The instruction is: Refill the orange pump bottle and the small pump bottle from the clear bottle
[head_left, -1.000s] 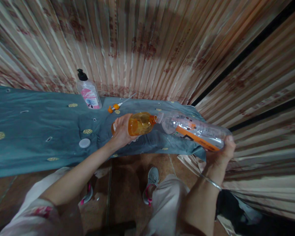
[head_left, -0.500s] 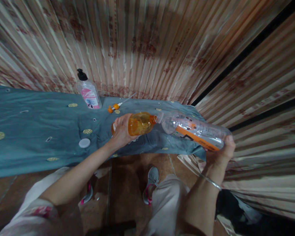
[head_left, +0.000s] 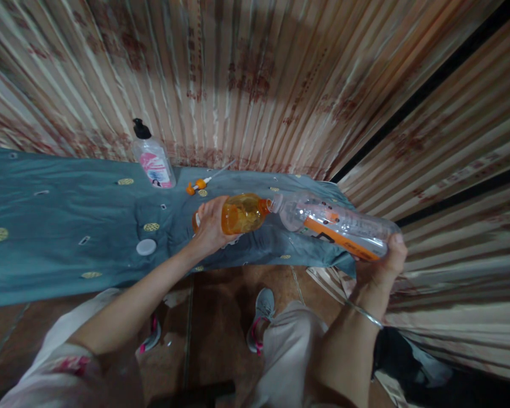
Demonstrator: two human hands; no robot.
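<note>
My left hand (head_left: 211, 226) is wrapped round an orange see-through bottle (head_left: 244, 214), which lies over with its neck to the right. In my right hand (head_left: 382, 258) is a large clear bottle (head_left: 344, 226) with an orange label, gripped near its base and tilted neck-left. The two bottle mouths meet, or nearly so; I cannot tell if liquid passes between them. Behind the left hand lies an orange-and-white pump head (head_left: 198, 186) with a thin clear tube. A white round cap (head_left: 146, 247) rests to the left of that hand.
A clear pump bottle (head_left: 155, 164) with a black top and pink label stands at the back of the blue-green cloth (head_left: 68, 226). Pleated patterned curtains (head_left: 238, 85) hang behind and to the right. My legs and shoes (head_left: 263, 311) are below.
</note>
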